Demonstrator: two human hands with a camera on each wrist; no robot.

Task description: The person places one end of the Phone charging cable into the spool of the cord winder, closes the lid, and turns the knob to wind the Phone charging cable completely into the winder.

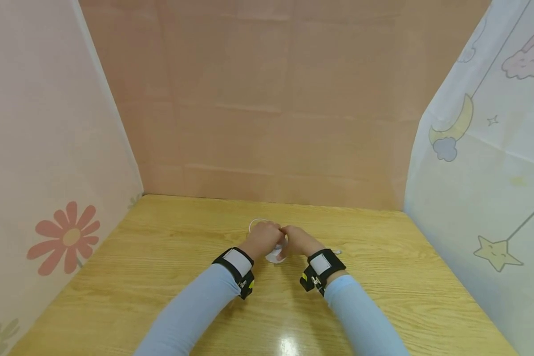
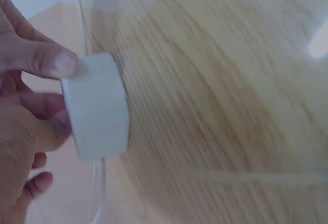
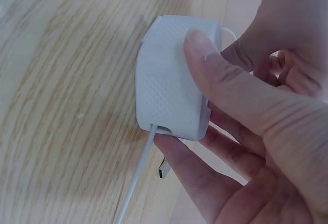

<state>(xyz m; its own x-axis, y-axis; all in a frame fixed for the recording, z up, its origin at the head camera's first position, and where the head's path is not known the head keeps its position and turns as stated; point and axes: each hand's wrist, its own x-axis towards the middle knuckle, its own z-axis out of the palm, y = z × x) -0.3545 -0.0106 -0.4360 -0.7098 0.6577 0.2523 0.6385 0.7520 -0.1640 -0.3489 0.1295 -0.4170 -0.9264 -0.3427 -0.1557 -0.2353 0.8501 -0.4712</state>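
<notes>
A small white block-shaped case (image 3: 166, 75) with dimpled patches and a slot in one end stands on the table between both hands; its exact kind is unclear. Out of that slot runs a white cable (image 3: 136, 175). My right hand (image 3: 256, 111) grips the case, thumb flat on its near face and fingers beneath and behind. In the left wrist view, my left hand (image 2: 25, 137) has its fingertips pinched at the upper edge of the case; part of that hold is hidden. From the head view, the hands mostly cover the case (image 1: 273, 256), left hand (image 1: 265, 237) beside right hand (image 1: 300, 241).
A loop of the white cable (image 1: 251, 224) lies behind the left hand. Past the right wrist lies the cable's USB plug (image 1: 337, 252). The wooden table (image 1: 182, 247) is bounded by a brown backdrop (image 1: 271, 123) and printed side curtains (image 1: 485, 198).
</notes>
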